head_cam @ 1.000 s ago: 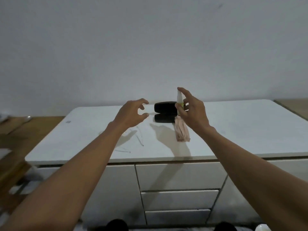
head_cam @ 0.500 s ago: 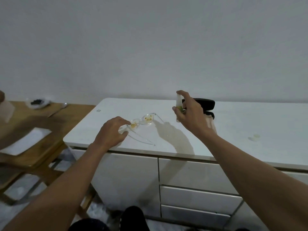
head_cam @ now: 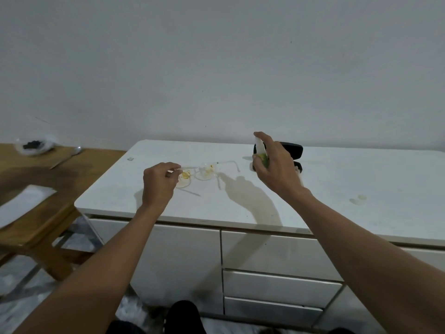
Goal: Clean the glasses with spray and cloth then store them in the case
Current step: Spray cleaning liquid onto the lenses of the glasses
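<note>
Spraying: smeared lenses are judged the target.
Left hand: fingers pinch the glasses.
Right hand: fingers wrapped round spray bottle; nozzle is best aimed squarely.

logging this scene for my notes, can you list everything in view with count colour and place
glasses: one pair, clear frame with yellow smears on the lenses, over the white cabinet top, held at the left end
spray bottle: one, white top and green body, in the right hand
glasses case: one, black, open, behind the right hand
cabinet: one, white, drawers in front
small pale bits: two, whitish, right side of the cabinet top
wooden table: one, brown, left
spoon: one, silver, on the wooden table
white sheet: one, on the wooden table
bowl: one, clear, dark contents, far left
hands: left hand pinches the glasses; right hand grips the spray bottle
</note>
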A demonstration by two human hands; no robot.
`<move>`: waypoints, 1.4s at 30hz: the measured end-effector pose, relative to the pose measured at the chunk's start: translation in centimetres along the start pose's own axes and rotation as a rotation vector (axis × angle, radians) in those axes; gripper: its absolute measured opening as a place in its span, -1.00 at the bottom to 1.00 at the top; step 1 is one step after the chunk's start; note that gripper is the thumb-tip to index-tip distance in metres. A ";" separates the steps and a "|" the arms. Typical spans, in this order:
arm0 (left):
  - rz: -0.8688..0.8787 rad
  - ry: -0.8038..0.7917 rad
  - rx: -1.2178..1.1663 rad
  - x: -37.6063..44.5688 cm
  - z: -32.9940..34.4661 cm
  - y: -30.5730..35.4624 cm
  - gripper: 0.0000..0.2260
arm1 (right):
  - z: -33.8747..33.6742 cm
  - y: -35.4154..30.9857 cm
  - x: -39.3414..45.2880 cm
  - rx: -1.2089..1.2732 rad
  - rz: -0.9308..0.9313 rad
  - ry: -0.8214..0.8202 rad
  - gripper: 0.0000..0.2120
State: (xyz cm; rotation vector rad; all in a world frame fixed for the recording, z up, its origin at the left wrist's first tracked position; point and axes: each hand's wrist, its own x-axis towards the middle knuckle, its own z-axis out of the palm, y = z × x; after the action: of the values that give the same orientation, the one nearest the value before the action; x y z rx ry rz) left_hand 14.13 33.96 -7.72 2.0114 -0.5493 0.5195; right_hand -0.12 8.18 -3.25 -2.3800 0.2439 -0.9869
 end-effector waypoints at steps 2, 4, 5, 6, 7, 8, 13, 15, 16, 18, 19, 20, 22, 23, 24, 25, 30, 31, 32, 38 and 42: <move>-0.126 0.022 -0.092 0.6 0.4 0.9 -0.95 | 0.0 0.1 -0.2 0.017 0.020 -0.012 -0.50; -0.198 0.045 -0.164 1.2 0.6 1.7 -0.95 | 0.1 0.3 -0.3 0.037 0.045 -0.023 -0.52; -0.217 0.055 -0.203 1.5 0.7 2.1 -0.94 | 0.2 0.4 -0.4 0.034 0.051 -0.027 -0.53; -0.231 0.066 -0.240 1.7 0.8 2.4 -0.92 | 0.3 0.6 -0.6 0.030 0.050 -0.031 -0.54; -0.243 0.082 -0.271 1.9 0.9 2.7 -0.90 | 0.3 0.7 -0.7 0.020 0.055 -0.039 -0.55; -0.256 0.099 -0.296 2.0 1.0 3.0 -0.90 | 0.2 0.8 -0.8 0.002 0.065 -0.052 -0.56; -0.326 0.151 -0.387 3.0 1.1 3.6 -0.91 | 0.8 0.5 -1.3 0.053 0.073 -0.089 -0.56; -0.358 0.163 -0.427 3.3 1.0 3.7 -0.91 | 1.3 0.5 -1.2 0.074 0.046 -0.109 -0.54; -0.374 0.166 -0.450 3.4 1.0 3.9 -0.91 | 1.4 0.3 -1.2 0.077 0.026 -0.121 -0.53; -0.405 0.168 -0.485 3.6 0.9 4.0 -0.88 | 1.7 -0.2 -1.1 0.090 -0.008 -0.134 -0.51; -0.414 0.168 -0.492 3.7 0.9 4.0 -0.87 | 1.9 -0.5 -1.0 0.097 -0.019 -0.133 -0.51; -0.416 0.168 -0.490 3.9 0.9 3.9 -0.88 | 2.2 -0.7 -1.0 0.103 -0.025 -0.131 -0.52; -0.412 0.154 -0.464 4.2 0.8 3.6 -0.88 | 2.7 -1.3 -0.7 0.115 -0.027 -0.130 -0.52; -0.415 0.142 -0.456 4.3 0.7 3.5 -0.89 | 2.9 -1.7 -0.6 0.119 -0.026 -0.128 -0.52; -0.420 0.132 -0.460 4.3 0.7 3.5 -0.88 | 3.1 -2.0 -0.5 0.122 -0.026 -0.126 -0.51; -0.424 0.125 -0.470 4.3 0.6 3.5 -0.88 | 3.3 -2.4 -0.3 0.123 -0.027 -0.123 -0.51; -0.411 0.121 -0.520 4.3 0.4 3.8 -0.92 | 3.8 -3.7 0.3 0.088 -0.073 -0.136 -0.48; -0.412 0.121 -0.527 4.3 0.3 3.8 -0.92 | 3.9 -3.9 0.4 0.075 -0.085 -0.139 -0.48; -0.412 0.123 -0.531 4.4 0.3 3.9 -0.91 | 4.0 -4.1 0.5 0.063 -0.094 -0.141 -0.48; -0.402 0.150 -0.569 5.0 0.2 4.6 -0.87 | 4.7 -4.9 1.2 -0.014 -0.107 -0.057 -0.54; -0.383 0.169 -0.625 5.5 0.1 5.2 -0.87 | 5.0 -5.2 1.8 -0.016 -0.139 -0.021 -0.58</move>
State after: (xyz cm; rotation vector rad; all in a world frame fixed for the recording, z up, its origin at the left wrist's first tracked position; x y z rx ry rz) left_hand 15.61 30.62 -1.12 1.4078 -0.1764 0.2356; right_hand 4.44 13.95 -2.21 -2.4480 0.0794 -1.0251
